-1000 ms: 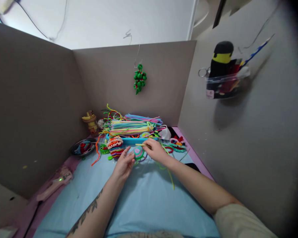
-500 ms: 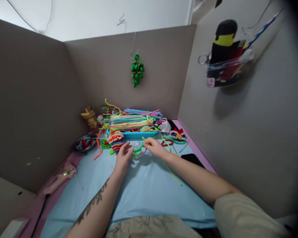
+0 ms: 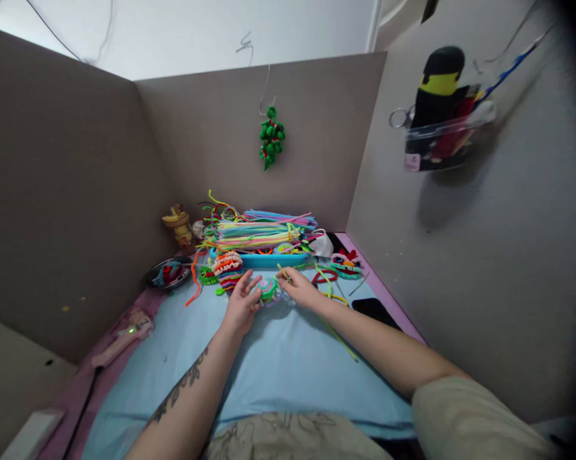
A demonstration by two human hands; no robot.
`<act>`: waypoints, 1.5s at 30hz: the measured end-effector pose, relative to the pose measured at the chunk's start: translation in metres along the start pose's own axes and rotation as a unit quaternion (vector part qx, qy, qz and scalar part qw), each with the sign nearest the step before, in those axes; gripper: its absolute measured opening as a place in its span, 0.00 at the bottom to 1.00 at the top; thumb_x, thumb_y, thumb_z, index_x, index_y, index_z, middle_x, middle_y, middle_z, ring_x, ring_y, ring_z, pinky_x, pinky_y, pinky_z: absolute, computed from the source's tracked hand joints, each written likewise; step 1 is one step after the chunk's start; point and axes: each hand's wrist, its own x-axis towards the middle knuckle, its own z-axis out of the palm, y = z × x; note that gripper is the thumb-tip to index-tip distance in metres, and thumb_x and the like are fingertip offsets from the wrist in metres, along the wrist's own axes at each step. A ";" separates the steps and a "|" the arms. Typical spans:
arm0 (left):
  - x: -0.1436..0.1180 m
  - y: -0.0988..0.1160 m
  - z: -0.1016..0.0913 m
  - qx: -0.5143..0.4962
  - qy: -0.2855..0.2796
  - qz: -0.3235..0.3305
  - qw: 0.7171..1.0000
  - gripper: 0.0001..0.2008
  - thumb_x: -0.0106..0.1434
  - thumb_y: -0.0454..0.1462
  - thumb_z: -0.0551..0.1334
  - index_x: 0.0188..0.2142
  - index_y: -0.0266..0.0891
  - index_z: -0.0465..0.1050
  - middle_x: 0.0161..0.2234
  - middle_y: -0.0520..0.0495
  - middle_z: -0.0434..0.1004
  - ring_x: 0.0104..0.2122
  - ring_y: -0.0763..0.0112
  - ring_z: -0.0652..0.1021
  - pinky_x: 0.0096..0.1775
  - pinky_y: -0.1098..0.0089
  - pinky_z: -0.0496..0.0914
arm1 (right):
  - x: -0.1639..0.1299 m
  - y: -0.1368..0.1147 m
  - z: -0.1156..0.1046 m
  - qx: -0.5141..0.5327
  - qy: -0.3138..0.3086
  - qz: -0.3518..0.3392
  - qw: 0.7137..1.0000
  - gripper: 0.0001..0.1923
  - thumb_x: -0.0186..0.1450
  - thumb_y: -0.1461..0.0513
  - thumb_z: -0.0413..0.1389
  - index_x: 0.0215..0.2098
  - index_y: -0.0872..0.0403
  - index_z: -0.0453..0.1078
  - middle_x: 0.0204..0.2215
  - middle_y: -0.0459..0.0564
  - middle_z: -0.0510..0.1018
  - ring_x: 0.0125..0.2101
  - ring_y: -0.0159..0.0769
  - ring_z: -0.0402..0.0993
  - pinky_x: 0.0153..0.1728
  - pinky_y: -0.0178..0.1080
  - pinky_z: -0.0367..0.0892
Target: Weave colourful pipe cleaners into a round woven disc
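While both hands work so near the stack of pipe cleaners (image 3: 264,235) above the frame's middle, a sleeve could snag loose ends and drag some off the bench (image 3: 288,370). Left hand (image 3: 240,305), fingers loosely spread, steadies the small coiled disc (image 3: 267,289) at centre frame; right hand (image 3: 301,291) pinches 1 yellow-green pipe cleaner (image 3: 283,273) against it.

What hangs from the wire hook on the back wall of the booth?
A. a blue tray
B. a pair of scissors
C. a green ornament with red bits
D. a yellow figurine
C: the green ornament with red bits dangles from the wire hook on the back wall.
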 end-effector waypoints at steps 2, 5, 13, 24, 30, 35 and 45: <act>0.003 -0.001 -0.004 -0.007 0.018 -0.005 1.000 0.30 0.48 0.31 0.67 0.51 0.46 0.63 0.55 0.42 0.64 0.40 0.66 0.75 0.33 0.70 0.72 | -0.001 -0.004 -0.003 0.019 0.040 -0.028 0.999 0.12 0.65 0.59 0.46 0.43 0.54 0.64 0.37 0.49 0.69 0.38 0.34 0.64 0.39 0.36 0.60; 0.007 -0.004 -0.008 -0.028 0.028 -0.005 0.999 0.27 0.49 0.30 0.66 0.49 0.44 0.65 0.54 0.41 0.64 0.42 0.65 0.74 0.35 0.68 0.72 | -0.002 -0.011 -0.008 0.008 0.034 -0.064 0.997 0.12 0.66 0.59 0.44 0.39 0.54 0.68 0.33 0.49 0.70 0.37 0.34 0.66 0.40 0.37 0.61; 0.009 -0.008 -0.011 -0.043 0.036 0.008 0.998 0.26 0.46 0.28 0.66 0.46 0.43 0.66 0.53 0.43 0.64 0.43 0.67 0.74 0.36 0.69 0.72 | -0.007 -0.010 -0.008 -0.009 0.023 -0.087 0.996 0.09 0.61 0.64 0.53 0.36 0.52 0.74 0.30 0.48 0.70 0.33 0.32 0.68 0.36 0.36 0.64; 0.004 -0.003 -0.002 -0.031 0.026 0.039 0.998 0.29 0.43 0.28 0.68 0.46 0.42 0.67 0.53 0.42 0.64 0.45 0.65 0.72 0.36 0.71 0.70 | -0.008 -0.011 -0.005 -0.055 0.027 -0.051 0.997 0.06 0.58 0.68 0.52 0.29 0.55 0.71 0.28 0.47 0.71 0.32 0.31 0.67 0.35 0.34 0.61; 0.005 -0.006 -0.005 -0.029 0.001 0.041 0.999 0.28 0.45 0.28 0.67 0.47 0.43 0.67 0.53 0.42 0.64 0.46 0.64 0.72 0.39 0.68 0.70 | -0.009 -0.017 -0.004 -0.041 0.028 -0.038 0.998 0.06 0.58 0.68 0.51 0.27 0.55 0.69 0.27 0.46 0.69 0.30 0.30 0.66 0.32 0.32 0.60; 0.004 -0.004 -0.003 -0.027 0.014 0.054 0.998 0.27 0.45 0.28 0.68 0.46 0.42 0.67 0.52 0.42 0.65 0.46 0.66 0.72 0.38 0.71 0.70 | -0.009 -0.017 -0.006 -0.071 0.036 -0.049 0.996 0.06 0.58 0.69 0.51 0.28 0.54 0.69 0.29 0.46 0.69 0.32 0.31 0.66 0.34 0.33 0.60; 0.003 -0.007 -0.001 -0.007 0.006 0.049 0.999 0.29 0.44 0.29 0.68 0.47 0.42 0.67 0.52 0.42 0.66 0.45 0.65 0.72 0.37 0.70 0.69 | -0.007 -0.018 -0.004 -0.062 0.023 -0.031 0.997 0.06 0.57 0.69 0.51 0.26 0.55 0.68 0.26 0.45 0.68 0.29 0.30 0.64 0.31 0.32 0.58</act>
